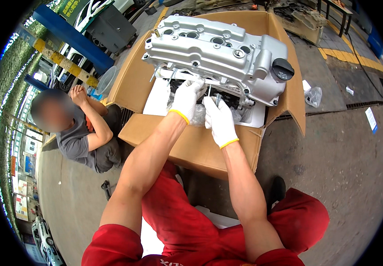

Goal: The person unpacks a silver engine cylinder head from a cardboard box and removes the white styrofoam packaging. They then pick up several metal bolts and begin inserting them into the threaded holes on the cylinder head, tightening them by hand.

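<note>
A silver engine (200, 48) with a cast valve cover sits in an open cardboard box (191, 144). A black oil filler cap (283, 69) is on its right end. My left hand (186, 98), in a white glove with a yellow cuff, has its fingers closed at the engine's near side, under the cover's edge; whatever they hold is hidden. Just to the right, my right hand (220, 122), gloved alike, pinches a small grey metal piece (218, 98), too small to name. Clear plastic wrapping (198, 115) lies between and behind my hands.
At the left a person (78, 133) crouches beside the box, hands together. A grey metal cabinet (111, 29) and a blue lift post (67, 37) stand behind. A plastic bag (313, 96) lies on the floor at right; a dark tool (106, 189) lies at left.
</note>
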`<state>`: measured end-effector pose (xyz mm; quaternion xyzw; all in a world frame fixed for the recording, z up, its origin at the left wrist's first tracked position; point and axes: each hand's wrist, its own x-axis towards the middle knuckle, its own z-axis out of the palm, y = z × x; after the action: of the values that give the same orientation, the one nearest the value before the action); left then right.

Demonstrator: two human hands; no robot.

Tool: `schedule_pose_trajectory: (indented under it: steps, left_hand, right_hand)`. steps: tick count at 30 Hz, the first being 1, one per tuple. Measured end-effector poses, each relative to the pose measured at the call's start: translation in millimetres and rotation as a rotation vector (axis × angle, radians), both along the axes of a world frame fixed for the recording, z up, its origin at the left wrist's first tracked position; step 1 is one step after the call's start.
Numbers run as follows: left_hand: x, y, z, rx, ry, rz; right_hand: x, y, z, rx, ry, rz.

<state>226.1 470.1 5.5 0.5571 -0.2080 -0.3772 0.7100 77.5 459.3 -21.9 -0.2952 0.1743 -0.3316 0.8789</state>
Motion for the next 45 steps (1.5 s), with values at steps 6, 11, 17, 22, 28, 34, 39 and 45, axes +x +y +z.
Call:
schedule_pose_trajectory:
  steps: [6, 11, 17, 22, 28, 34, 39, 45]
  left_hand:
    - [-6.4, 1.4, 5.2, 0.035, 0.049, -0.030]
    - [-0.4, 7.0, 4.8, 0.058, 0.073, -0.031]
    - [23.6, 25.6, 19.3, -0.067, 0.157, -0.175]
    - [20.6, 34.0, 45.9, -0.121, 0.100, -0.086]
    - [23.5, 27.7, 37.1, -0.067, -0.045, -0.038]
    - [31.9, 20.5, 14.9, 0.029, -0.010, -0.037]
    - [33.2, 20.0, 15.2, 0.058, -0.035, -0.055]
    - [22.9, 19.6, 24.8, 0.049, -0.040, -0.056]
  right_hand:
    - [17.4, -3.4, 1.0, 0.017, -0.006, -0.024]
    - [32.5, -3.3, 6.0, 0.042, -0.040, -0.006]
    - [45.5, -1.0, 13.5, 0.057, -0.038, 0.045]
    - [57.9, 2.2, 17.7, 0.082, -0.047, 0.036]
    - [69.3, 4.3, 13.7, 0.086, -0.099, -0.008]
    - [77.1, 7.1, 6.6, 0.122, -0.132, -0.062]
    - [77.0, 6.1, -0.3, 0.113, -0.151, -0.061]
    - [73.7, 3.5, 3.4, 0.104, -0.132, -0.082]
